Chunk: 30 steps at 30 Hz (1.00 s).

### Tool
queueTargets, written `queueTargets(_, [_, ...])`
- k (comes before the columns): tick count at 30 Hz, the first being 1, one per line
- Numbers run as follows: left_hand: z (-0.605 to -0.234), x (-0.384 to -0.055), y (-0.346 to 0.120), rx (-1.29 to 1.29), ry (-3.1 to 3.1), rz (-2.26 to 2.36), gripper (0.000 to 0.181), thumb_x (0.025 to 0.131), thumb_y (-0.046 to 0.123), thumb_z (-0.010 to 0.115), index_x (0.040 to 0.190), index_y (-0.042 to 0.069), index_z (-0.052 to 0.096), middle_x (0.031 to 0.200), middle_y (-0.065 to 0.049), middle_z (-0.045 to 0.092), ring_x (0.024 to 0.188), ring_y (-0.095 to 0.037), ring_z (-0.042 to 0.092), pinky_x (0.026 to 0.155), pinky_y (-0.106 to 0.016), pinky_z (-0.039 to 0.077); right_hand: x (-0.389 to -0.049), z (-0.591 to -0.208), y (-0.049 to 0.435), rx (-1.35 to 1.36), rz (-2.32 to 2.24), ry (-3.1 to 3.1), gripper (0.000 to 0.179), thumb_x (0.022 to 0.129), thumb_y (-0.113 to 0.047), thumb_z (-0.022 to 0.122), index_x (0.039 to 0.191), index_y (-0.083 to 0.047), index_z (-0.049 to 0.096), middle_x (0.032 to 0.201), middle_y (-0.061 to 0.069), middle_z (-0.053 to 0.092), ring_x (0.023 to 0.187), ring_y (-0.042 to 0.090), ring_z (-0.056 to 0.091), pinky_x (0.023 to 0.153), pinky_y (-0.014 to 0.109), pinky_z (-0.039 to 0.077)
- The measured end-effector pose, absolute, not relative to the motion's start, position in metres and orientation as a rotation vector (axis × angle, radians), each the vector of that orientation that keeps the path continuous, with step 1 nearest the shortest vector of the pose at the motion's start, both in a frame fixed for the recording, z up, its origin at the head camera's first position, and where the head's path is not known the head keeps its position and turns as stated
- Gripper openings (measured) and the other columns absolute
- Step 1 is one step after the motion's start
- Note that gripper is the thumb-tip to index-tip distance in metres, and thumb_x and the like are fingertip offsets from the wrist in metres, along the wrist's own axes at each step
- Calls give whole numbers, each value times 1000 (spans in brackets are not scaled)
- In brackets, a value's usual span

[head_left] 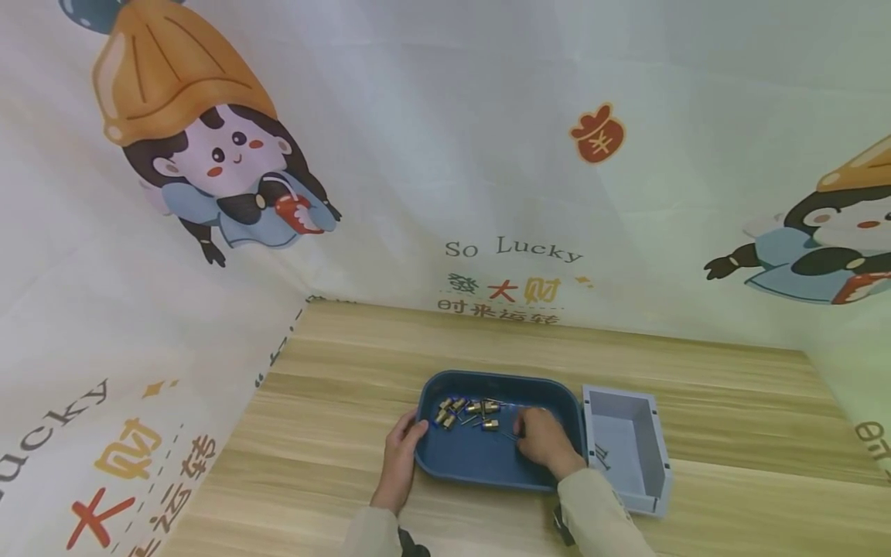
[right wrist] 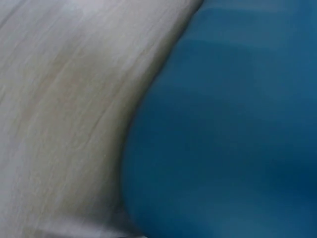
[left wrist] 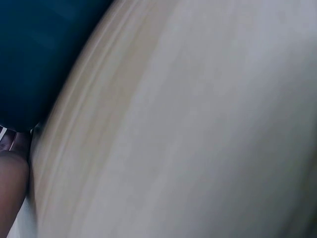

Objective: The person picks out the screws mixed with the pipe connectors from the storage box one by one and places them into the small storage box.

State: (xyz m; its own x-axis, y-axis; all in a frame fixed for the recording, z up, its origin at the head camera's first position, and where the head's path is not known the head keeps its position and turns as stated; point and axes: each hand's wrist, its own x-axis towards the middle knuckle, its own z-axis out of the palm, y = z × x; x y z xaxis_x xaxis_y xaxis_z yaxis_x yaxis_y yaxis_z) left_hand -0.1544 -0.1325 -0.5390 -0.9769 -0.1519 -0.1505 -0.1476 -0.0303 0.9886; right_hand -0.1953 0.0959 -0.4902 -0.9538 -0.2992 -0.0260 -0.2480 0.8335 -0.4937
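A dark blue tray (head_left: 473,460) lies on the table, with several small brass fittings (head_left: 490,425) and thin metal screws (head_left: 468,420) on its floor. My left hand (head_left: 398,456) grips the tray's left side, thumb over the rim and fingers along the outside. My right hand (head_left: 546,441) reaches down inside the tray at the right, its fingers curled. It pinches a thin screw (head_left: 510,435) that sticks out at the fingertips. In the left wrist view, part of the left hand (left wrist: 11,173) shows against the tray's outer wall (left wrist: 44,54). Only the tray (right wrist: 223,124) and table fill the right wrist view.
A grey open box (head_left: 629,441) stands against the tray's right side, with a few screws (head_left: 602,455) inside. Wood-grain table (head_left: 334,387) surrounds both containers. A printed white cloth (head_left: 418,155) hangs at the back and sides.
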Motion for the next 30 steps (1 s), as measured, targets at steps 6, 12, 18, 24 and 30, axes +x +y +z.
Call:
queueTargets(6, [-539,-154,-132,335,-2210,-2204,46,99,26,45,136,-3,45,134,-22,52,126,-34,47,111,-50,33,-192,-492,96,-376,-767,2882,16,74,2,66,63,-8,59,62,0,56,59,14,49,54,28,43])
queueTargets(12, [-538,-153,-132,341,-2206,-2199,46,98,27,46,135,-1,46,135,-21,52,129,-35,45,112,-49,31,-190,-490,94,-372,-824,2819,13,73,-2,68,66,-7,59,63,1,56,57,15,49,52,28,42])
queueTargets(18, [-537,-154,-133,335,-2205,-2190,46,99,27,45,136,-1,46,136,-21,51,130,-35,44,113,-49,30,-191,-496,89,-401,-914,2792,24,71,-12,76,61,-10,55,57,-2,53,52,12,47,49,25,39])
queueTargets(24, [-537,-154,-132,323,-2185,-2197,45,99,24,45,136,-3,45,135,-22,52,128,-35,46,111,-49,32,-186,-489,82,-315,-855,2793,17,71,-6,71,63,-9,57,61,1,55,55,15,49,50,28,40])
queueTargets(30, [-538,-154,-132,323,-2189,-2191,45,99,24,46,135,-3,46,133,-21,53,125,-32,49,110,-46,35,-183,-488,82,-289,-770,2848,17,71,0,65,60,-10,57,58,-1,55,53,14,48,49,26,39])
